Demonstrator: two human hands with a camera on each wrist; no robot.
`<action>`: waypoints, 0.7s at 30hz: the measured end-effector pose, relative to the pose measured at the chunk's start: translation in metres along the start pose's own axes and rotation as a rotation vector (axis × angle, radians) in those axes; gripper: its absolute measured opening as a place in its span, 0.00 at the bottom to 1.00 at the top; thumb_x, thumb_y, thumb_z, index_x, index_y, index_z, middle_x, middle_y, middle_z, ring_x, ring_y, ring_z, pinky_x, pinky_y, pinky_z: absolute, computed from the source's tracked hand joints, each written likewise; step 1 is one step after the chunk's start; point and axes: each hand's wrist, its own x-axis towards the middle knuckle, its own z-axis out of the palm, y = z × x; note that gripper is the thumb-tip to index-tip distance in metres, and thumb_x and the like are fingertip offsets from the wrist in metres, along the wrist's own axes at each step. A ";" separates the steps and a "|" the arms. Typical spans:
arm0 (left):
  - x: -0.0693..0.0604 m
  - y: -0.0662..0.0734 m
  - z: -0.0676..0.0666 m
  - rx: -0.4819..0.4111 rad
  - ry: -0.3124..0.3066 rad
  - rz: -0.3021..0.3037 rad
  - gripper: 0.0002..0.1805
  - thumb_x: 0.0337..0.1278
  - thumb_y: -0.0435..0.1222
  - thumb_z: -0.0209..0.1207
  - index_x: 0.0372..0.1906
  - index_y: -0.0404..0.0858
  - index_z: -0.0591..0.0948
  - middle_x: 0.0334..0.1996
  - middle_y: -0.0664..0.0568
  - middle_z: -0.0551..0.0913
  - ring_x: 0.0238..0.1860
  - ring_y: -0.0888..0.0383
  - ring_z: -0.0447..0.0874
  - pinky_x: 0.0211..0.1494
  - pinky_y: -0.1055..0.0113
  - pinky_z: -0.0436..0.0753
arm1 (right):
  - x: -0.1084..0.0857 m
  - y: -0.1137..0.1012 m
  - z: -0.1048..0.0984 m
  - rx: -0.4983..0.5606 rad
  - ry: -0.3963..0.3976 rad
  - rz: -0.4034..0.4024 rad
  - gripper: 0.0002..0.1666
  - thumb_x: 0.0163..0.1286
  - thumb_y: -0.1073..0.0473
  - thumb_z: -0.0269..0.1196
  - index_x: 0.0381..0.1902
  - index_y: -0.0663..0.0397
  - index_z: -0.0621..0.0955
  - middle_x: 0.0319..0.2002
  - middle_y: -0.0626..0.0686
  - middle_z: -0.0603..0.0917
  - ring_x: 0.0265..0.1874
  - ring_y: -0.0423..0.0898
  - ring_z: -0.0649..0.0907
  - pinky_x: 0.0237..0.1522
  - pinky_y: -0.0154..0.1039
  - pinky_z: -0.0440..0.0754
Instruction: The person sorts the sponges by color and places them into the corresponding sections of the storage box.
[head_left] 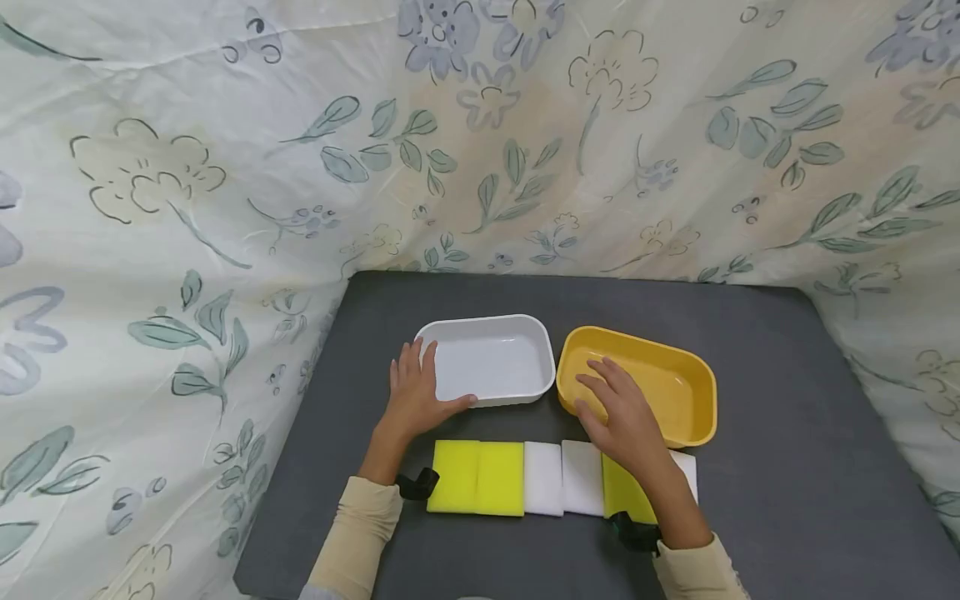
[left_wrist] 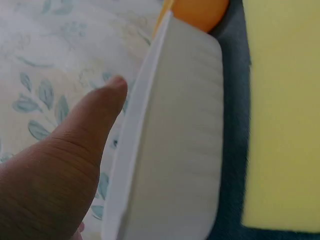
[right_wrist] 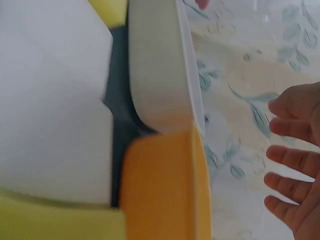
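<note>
In the head view my left hand (head_left: 417, 396) is at the left end of a white tray (head_left: 495, 358), its fingers spread along the rim and the thumb near the front edge. The left wrist view has the thumb (left_wrist: 92, 117) extended beside the tray's wall (left_wrist: 180, 125). My right hand (head_left: 622, 412), fingers apart, is over a yellow tray (head_left: 678, 383) and holds nothing. The right wrist view shows those fingers (right_wrist: 292, 157) spread, away from the yellow tray's side (right_wrist: 157, 185). Both trays have nothing visible inside.
In front of the trays, flat yellow pads (head_left: 500, 479) and white pads (head_left: 543, 479) lie side by side in a row, partly behind my right forearm. The dark grey table (head_left: 780, 467) meets a floral cloth (head_left: 480, 167) at its back and sides.
</note>
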 end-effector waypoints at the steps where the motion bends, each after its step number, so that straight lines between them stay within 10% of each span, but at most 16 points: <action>1: 0.000 -0.002 0.001 -0.013 -0.008 -0.007 0.66 0.45 0.69 0.65 0.78 0.34 0.50 0.79 0.36 0.41 0.77 0.35 0.36 0.72 0.33 0.42 | 0.000 -0.002 0.003 0.015 0.002 -0.027 0.22 0.60 0.61 0.71 0.53 0.61 0.84 0.58 0.63 0.80 0.64 0.63 0.73 0.62 0.63 0.69; 10: 0.004 -0.013 0.013 -0.058 -0.036 -0.055 0.69 0.42 0.69 0.66 0.79 0.35 0.46 0.79 0.33 0.37 0.78 0.36 0.33 0.74 0.37 0.43 | -0.005 -0.036 0.043 0.106 -0.108 -0.223 0.22 0.62 0.55 0.71 0.53 0.55 0.84 0.51 0.52 0.82 0.54 0.51 0.79 0.55 0.49 0.77; 21: 0.002 -0.013 0.016 -0.053 -0.046 -0.080 0.71 0.43 0.71 0.64 0.79 0.33 0.43 0.79 0.34 0.34 0.78 0.36 0.33 0.74 0.39 0.44 | -0.012 -0.076 0.087 0.125 -0.295 -0.324 0.29 0.61 0.46 0.73 0.56 0.54 0.83 0.55 0.57 0.81 0.61 0.58 0.77 0.62 0.53 0.73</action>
